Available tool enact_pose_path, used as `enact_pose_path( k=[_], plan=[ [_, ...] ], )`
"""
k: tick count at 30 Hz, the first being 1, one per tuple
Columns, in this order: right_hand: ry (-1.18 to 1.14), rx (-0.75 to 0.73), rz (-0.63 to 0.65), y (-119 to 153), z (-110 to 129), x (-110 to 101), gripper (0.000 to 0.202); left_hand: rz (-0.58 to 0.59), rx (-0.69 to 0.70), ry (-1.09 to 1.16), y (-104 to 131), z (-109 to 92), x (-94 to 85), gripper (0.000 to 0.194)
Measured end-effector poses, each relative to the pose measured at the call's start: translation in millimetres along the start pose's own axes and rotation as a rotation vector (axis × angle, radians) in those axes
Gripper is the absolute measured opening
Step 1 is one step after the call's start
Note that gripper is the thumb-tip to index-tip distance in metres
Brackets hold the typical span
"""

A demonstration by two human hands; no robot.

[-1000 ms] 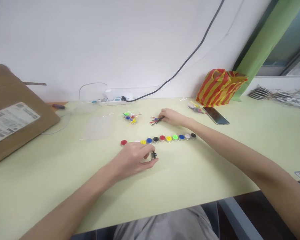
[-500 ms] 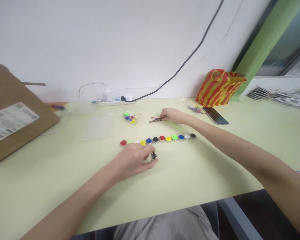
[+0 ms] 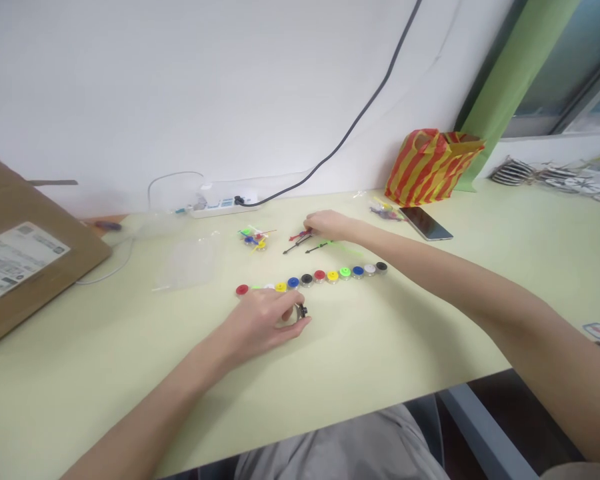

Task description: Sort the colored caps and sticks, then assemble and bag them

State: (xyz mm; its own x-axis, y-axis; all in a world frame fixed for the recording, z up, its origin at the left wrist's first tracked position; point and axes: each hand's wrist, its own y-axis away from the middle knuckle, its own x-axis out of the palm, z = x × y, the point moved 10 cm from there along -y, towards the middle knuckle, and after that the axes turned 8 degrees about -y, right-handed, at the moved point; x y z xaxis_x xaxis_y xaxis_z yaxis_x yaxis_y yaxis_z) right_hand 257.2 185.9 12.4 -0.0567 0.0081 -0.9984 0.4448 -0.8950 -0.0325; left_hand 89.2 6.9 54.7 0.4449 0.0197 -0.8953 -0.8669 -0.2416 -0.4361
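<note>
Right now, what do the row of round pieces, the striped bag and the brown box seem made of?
Round pieces: probably plastic tops, fairly smooth, from their even, solid colours; their lower sides are too small to judge.
Striped bag: likely thin plastic, slightly glossy, given its creases.
Brown box: looks like matte cardboard, going by its plain brown faces.

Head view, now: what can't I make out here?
All in the head view:
Right hand: hides what, if anything, it grips among the pointers.
Green cap, white cap: partly behind the left hand.
Cardboard box: cut off by the left picture edge.
Box label: print too small and blurred to read.
Packet by the phone: contents blurred.
</note>
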Motion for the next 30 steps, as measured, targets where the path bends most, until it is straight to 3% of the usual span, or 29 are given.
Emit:
enact_pose_path(
  k=[6,17,25,30],
  plan=[
    [0.017,0.037,-0.002,6,-12,-3,0.022,0.016,0.004,-0.005,0,0,2.4,0.008],
    [0.041,0.139,-0.074,44,-34,-34,0.027,0.015,0.002,-0.018,0,-1,2.2,0.008],
    [0.049,0.205,-0.043,52,-45,-25,0.025,0.024,0.0,-0.007,0,1,3.0,0.009],
    [0.041,0.19,-0.038,48,-33,-22,0.028,0.035,-0.018,-0.014,2,4,4.4,0.009]
  ],
)
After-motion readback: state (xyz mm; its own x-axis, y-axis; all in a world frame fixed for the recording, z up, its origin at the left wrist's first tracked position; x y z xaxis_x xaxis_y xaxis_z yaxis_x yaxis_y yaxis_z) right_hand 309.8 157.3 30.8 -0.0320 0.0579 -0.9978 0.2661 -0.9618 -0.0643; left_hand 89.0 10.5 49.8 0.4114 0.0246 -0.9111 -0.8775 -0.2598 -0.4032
